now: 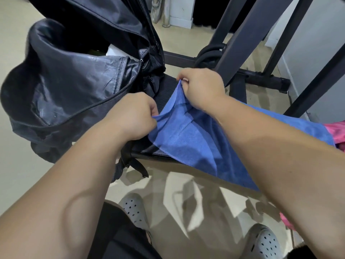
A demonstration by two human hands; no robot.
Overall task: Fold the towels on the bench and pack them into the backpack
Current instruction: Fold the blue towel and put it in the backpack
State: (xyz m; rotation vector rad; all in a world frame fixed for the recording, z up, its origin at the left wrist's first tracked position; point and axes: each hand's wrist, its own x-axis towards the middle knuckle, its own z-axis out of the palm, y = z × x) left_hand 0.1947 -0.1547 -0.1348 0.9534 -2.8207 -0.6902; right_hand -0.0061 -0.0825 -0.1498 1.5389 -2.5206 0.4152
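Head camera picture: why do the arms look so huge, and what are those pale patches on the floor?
In the head view, the wide lens stretches the edges, so the forearms loom and the black frame bars splay; the glossy floor shows bright patches and angular shadows below the bench.

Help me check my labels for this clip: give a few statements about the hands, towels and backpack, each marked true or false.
1. The left hand and the right hand both pinch the blue towel. True.
2. The backpack is zipped shut. False: it gapes open.
3. Part of the blue towel lies on the bench. True.
4. The pink cloth is inside the backpack. False: it lies at the far right, beyond the blue towel.
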